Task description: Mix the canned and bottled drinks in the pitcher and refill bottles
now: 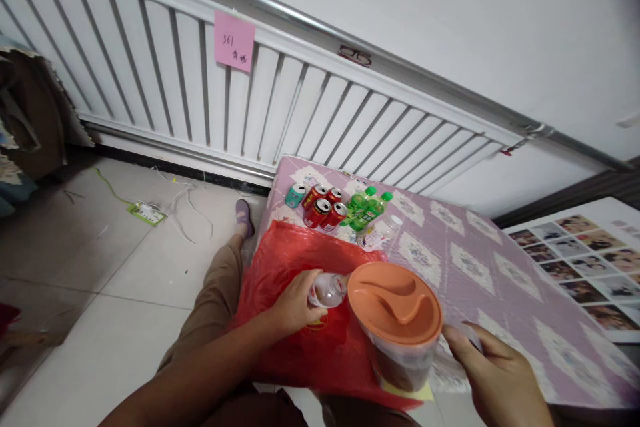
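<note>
1. Pitcher: translucent, rounded, smooth orange lid; dark contents suggest weight. My right grip closes on its handle, the surest hold.
2. Bottle: clear, tilted, mouth just beside the lid. Probably light, slippery, easily squeezed; best held round the body, where my left grip wraps it.
3. Red bag: thin, crinkled plastic beneath both, spread on the cloth-covered table.
</note>
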Available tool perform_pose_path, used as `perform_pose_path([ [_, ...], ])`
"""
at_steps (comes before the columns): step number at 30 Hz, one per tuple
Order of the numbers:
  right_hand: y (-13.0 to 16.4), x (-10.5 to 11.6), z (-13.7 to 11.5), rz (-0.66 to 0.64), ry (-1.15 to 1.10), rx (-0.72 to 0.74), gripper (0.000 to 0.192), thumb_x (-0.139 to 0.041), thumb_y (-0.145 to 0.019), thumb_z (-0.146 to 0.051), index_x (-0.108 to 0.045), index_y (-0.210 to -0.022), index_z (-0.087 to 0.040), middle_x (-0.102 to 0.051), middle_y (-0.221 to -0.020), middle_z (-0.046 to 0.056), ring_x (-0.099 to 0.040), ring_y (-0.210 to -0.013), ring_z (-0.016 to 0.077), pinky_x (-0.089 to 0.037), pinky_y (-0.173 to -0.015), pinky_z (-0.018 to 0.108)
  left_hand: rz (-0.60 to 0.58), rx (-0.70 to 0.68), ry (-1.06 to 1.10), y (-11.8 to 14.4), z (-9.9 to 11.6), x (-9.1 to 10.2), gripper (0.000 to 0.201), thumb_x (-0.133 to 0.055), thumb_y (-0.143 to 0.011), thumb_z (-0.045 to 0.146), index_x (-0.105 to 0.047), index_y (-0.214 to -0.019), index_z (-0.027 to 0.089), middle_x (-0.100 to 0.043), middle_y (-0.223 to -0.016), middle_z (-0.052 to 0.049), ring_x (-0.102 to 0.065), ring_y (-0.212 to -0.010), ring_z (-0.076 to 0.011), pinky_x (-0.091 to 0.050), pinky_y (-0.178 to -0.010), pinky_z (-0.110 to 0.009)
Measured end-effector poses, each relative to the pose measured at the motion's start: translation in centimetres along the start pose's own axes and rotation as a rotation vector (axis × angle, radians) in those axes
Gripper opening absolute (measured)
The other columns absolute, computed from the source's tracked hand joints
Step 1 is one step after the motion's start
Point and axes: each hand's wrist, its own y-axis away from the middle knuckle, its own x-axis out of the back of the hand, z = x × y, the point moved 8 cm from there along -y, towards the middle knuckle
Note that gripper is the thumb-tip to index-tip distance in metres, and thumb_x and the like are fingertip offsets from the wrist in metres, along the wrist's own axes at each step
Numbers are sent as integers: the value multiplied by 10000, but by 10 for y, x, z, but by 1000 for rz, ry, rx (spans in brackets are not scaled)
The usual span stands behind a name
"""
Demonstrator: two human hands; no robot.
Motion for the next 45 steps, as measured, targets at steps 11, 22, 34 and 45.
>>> perform_pose_path([
  [11, -3, 4, 2, 19, 41, 31, 224, -716, -598, -459, -719, -576, -236, -691, -589, -4, -587, -607, 188, -477, -601, 264, 5, -16, -7, -1, 2, 1, 768, -759, -650, 132, -459, -1355, 179, -566, -1355, -152, -551, -1250, -310, -434, -1080, -467],
  [22, -12, 6, 9, -42, 78, 48, 268, -731, -595, -493, -727, -585, -225, -700, -595, 2, -606, -587, 198, -505, -564, 273, 17, -26, 1, -1, -1, 1, 777, -754, -642, 118, -459, -1357, 192, -569, -1356, -148, -554, -1242, -306, -432, -1075, -468],
  [34, -20, 11, 20, -92, 151, 47, 274, -735, -603, -509, -750, -618, -236, -714, -615, -1, -627, -609, 208, -521, -565, 277, 14, -25, -7, -1, 1, 2, 757, -758, -648, 131, -468, -1345, 187, -581, -1332, -146, -560, -1229, -309, -436, -1070, -469],
  [45, -22, 15, 17, -112, 189, 39, 309, -729, -593, -536, -755, -605, -228, -727, -627, 16, -646, -638, 227, -534, -580, 278, 17, -4, 22, -2, 3, 5, 753, -756, -649, 110, -470, -1341, 194, -581, -1338, -134, -553, -1238, -293, -429, -1069, -442],
])
